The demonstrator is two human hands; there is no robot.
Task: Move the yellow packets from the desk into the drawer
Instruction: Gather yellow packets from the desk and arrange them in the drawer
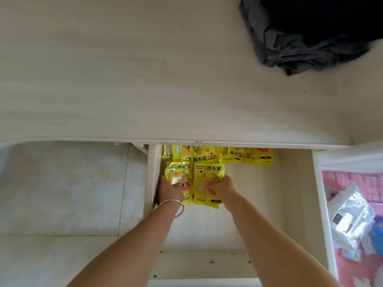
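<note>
The pale desk (145, 79) before us holds only a dark cloth (306, 38), no packets; below it the drawer (259, 193) stands open. At its back left we count about five yellow packets: three in a rear row (217, 155), two nearer ones lying lengthwise toward us. Our left hand (169, 190) presses the left packet (178, 179) and our right hand (222, 186) the right packet (207, 183), fingers curled on each.
</note>
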